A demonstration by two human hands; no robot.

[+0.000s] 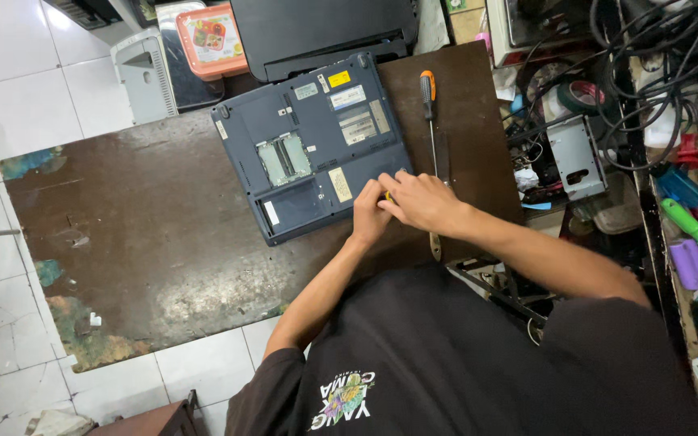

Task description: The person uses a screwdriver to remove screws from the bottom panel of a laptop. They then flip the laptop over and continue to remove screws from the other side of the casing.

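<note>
Bench point(147, 234): dark, worn top, scuffed pale along the near edge, set on white floor tiles.

Laptop point(309, 145): blue-grey, upside down, underside up with its stickers and an open bay showing. Long axis runs from the far right down to the near left, skewed to the bench edge. Its near right corner lies just in front of the person, and both hands meet there.

Screwdriver point(430, 137): orange and black handle at the far end, shaft running back toward the person, just beside the laptop's right edge. It lies loose, no hand on it; the right forearm crosses over its near end.

Right hand point(423, 202): over the laptop's corner, fingers curled in a narrow grip, overlapping the left. It is the nearer of the two to the screwdriver.

Left hand point(371, 214): on the laptop's near edge, touching the right hand, grip closed tight.

Small yellow thing point(387, 195): peeks between the two hands. Too hidden to say what it is or which hand holds it.
</note>
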